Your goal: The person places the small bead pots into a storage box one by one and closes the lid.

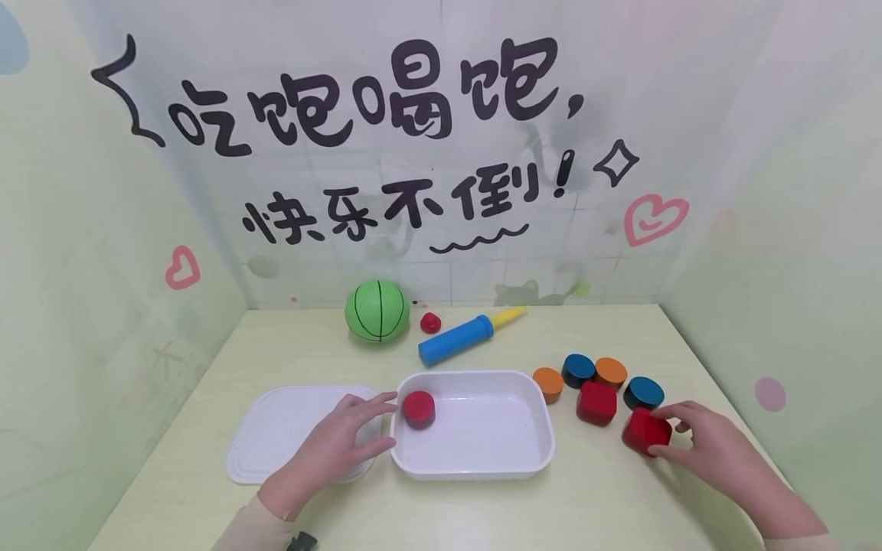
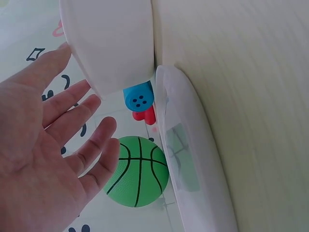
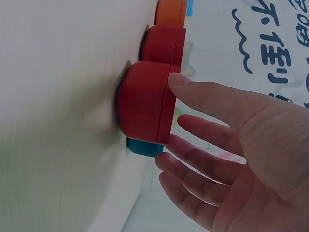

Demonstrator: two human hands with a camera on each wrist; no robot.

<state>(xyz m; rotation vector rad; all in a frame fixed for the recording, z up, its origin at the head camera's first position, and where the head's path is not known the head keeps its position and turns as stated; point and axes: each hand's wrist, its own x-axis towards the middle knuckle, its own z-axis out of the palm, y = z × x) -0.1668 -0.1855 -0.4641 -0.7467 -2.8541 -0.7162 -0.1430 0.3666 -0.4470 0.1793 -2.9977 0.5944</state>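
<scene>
My right hand (image 1: 713, 448) pinches a red rounded-square block (image 1: 646, 433), thumb on the near edge and fingertips on the far edge. In the right wrist view that block (image 3: 145, 101) has a seam around its upper part and rests on the table. My left hand (image 1: 331, 436) is at the left rim of a white plastic tub (image 1: 482, 436), fingers spread and relaxed. The left wrist view shows its fingertips close beside the tub wall (image 2: 111, 43), with an empty palm. A red round block (image 1: 419, 409) lies inside the tub at its left end.
A second red block (image 1: 596, 404) and several orange and blue round blocks (image 1: 644, 393) stand right of the tub. A white lid (image 1: 282, 421) lies under the left hand. Behind are a green ball (image 1: 377, 311), a small red piece (image 1: 430, 323) and a blue pump (image 1: 456, 341).
</scene>
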